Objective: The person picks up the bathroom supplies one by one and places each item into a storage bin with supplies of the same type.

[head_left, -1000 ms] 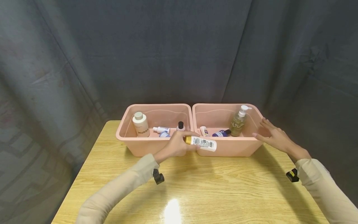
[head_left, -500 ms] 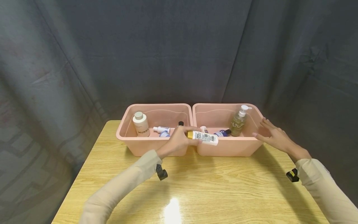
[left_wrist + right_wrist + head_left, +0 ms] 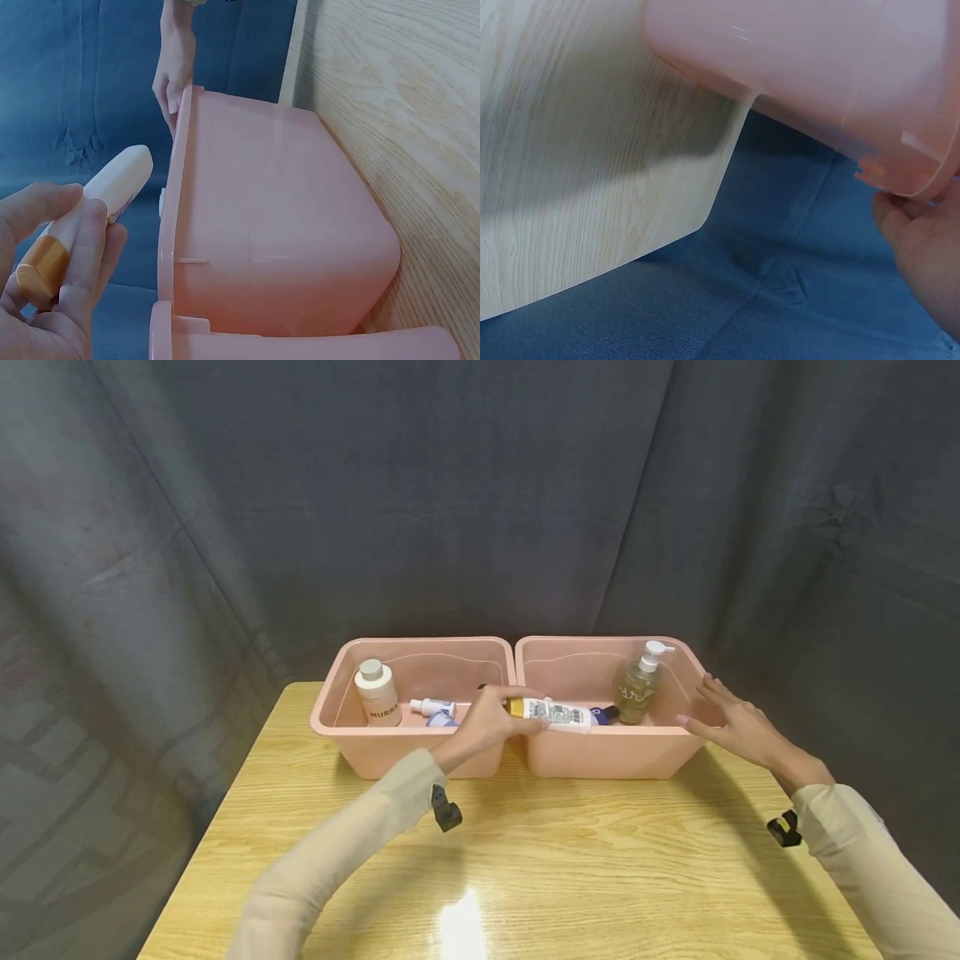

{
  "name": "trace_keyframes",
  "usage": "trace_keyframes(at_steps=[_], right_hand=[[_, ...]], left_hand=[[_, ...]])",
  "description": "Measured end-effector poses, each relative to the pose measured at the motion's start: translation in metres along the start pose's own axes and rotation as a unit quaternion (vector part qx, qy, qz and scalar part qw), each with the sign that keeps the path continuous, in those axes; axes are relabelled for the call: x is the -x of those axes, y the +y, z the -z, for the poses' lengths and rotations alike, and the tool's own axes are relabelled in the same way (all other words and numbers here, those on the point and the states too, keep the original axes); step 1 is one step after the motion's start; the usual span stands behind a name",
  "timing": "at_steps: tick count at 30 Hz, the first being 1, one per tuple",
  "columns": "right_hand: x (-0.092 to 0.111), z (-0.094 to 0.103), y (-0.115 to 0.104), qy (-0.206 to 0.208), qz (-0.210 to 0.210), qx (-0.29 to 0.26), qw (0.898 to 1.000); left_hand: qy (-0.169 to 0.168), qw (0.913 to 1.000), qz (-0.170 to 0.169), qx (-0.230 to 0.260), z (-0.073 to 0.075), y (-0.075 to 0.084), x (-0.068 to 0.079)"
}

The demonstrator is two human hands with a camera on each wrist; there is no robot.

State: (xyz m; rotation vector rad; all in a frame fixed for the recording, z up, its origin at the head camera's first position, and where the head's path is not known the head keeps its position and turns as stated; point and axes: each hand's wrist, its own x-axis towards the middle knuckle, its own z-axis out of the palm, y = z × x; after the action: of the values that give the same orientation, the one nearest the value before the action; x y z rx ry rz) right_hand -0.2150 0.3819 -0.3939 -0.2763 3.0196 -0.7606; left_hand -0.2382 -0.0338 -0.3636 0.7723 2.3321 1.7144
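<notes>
My left hand (image 3: 491, 722) grips a white bottle with a gold cap (image 3: 558, 714) by its cap end, thumb and fingers on opposite sides. The bottle lies nearly level over the front rim of the right pink bin (image 3: 600, 756); the left wrist view shows the bottle (image 3: 120, 180) apart from that rim. My right hand (image 3: 738, 731) rests at the bin's front right corner, its fingers fairly straight along the rim. Inside this bin stand a greenish pump bottle (image 3: 637, 693) and a dark blue bottle (image 3: 603, 716), partly hidden by the white one.
The left pink bin (image 3: 420, 747) stands beside it, holding a white bottle marked MURRA (image 3: 378, 697), a small white tube (image 3: 433, 707) and a blue-and-white item (image 3: 441, 720). A black cap (image 3: 482, 687) shows behind my left hand. Both bins stand on a wooden table (image 3: 600, 860) before a dark curtain.
My left hand has moved right and farther back with the white bottle, from in front of the bins to over the right bin's front rim. My right hand stays put.
</notes>
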Motion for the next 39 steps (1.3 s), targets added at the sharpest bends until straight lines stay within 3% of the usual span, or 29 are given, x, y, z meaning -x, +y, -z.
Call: trace_keyframes(at_steps=[11,15,25,31,36,39], right_hand=[[0.001,0.002,-0.001,0.002,0.009,0.003,1.0],[0.001,0.001,0.0,0.009,0.013,0.001,1.0],[0.001,0.001,0.001,0.013,0.009,-0.003,1.0],[0.001,0.0,0.001,0.01,0.009,-0.003,1.0],[0.001,0.001,-0.001,0.004,0.001,-0.01,1.0],[0.001,0.001,-0.001,0.002,-0.001,-0.011,1.0]], left_hand=[[0.025,0.9977,0.031,0.054,-0.005,-0.004,-0.013],[0.037,0.9947,0.056,0.079,-0.006,-0.002,-0.02],[0.093,0.9846,0.125,0.079,-0.011,-0.001,-0.036],[0.107,0.9824,0.117,0.1,-0.016,-0.006,-0.045],[0.121,0.9673,0.13,0.181,-0.023,-0.01,-0.054],[0.132,0.9616,0.146,0.191,-0.025,-0.011,-0.058]])
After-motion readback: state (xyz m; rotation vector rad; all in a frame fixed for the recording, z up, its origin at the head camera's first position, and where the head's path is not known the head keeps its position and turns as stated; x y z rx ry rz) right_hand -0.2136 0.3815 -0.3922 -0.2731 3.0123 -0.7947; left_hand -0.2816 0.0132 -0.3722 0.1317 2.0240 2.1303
